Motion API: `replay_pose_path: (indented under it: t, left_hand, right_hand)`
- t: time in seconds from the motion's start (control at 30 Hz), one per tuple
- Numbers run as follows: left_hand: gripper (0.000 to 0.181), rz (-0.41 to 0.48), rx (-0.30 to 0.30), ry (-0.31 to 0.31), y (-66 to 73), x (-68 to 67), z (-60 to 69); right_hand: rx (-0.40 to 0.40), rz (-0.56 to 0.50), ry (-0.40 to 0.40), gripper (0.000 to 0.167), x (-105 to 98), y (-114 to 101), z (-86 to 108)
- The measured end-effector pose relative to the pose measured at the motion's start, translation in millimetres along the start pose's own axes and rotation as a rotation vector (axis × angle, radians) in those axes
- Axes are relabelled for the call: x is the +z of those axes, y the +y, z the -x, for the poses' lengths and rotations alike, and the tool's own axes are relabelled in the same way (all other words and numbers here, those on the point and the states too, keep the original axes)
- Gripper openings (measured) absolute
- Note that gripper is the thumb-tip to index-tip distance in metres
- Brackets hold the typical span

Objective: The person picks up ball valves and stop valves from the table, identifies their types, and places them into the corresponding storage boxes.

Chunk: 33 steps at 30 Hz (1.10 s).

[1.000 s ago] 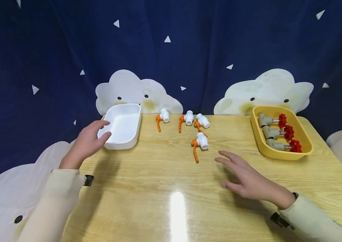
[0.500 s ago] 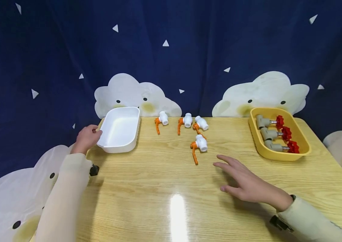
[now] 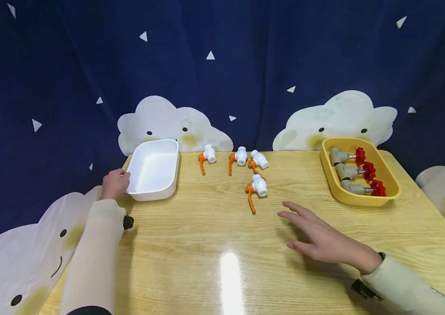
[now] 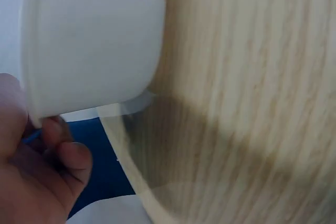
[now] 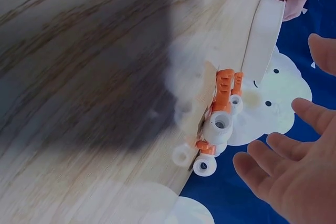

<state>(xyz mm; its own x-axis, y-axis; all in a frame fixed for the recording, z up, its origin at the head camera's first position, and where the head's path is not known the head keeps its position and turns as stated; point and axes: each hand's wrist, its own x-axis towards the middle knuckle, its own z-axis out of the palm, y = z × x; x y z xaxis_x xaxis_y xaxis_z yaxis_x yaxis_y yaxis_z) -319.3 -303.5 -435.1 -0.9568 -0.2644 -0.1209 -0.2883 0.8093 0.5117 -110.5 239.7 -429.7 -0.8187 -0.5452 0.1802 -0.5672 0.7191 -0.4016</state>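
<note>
At the table's left, my left hand (image 3: 115, 183) pinches the near left rim of a white plastic tray (image 3: 157, 195). The left wrist view shows curled fingers (image 4: 73, 156) under the rim and the thumb side against it. My right hand (image 3: 317, 238) hovers over the table with spread, relaxed fingers and holds nothing. Nearest to it lies a white ball valve (image 3: 259, 186) with an orange lever handle. Behind that valve lie more of the same kind: one ball valve (image 3: 259, 159) close by, another ball valve (image 3: 240, 155) in the middle, and a ball valve (image 3: 209, 154) nearer the tray.
A yellow tray (image 3: 360, 200) on the right holds three grey valves (image 3: 349, 171) with red handwheels. The wooden table (image 3: 183, 253) ends at a dark blue curtain (image 3: 246, 43) with cloud prints.
My left hand has come down from above the white tray to its left side and taken hold of the rim. The right hand has stayed nearly still. The head view has shifted slightly.
</note>
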Motion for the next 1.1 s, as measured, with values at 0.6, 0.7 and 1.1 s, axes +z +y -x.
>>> replay_pose_path:
  t: [0.6, 0.7, 1.1]
  left_hand:
    - [0.044, 0.056, 0.069, 0.067, 7.0, 16.0, -3.5]
    - [0.042, 0.067, 0.100, 0.081, 11.3, 19.7, -5.1]
    - [0.035, 0.029, 0.283, 0.117, 32.6, 40.3, 5.7]
  right_hand:
    - [0.045, -0.010, 0.000, 0.063, -3, -2, 7.6]
    - [0.047, 0.009, 0.016, 0.063, -1, -1, 8.9]
    - [0.022, -0.011, 0.043, 0.064, -1, 3, 6.3]
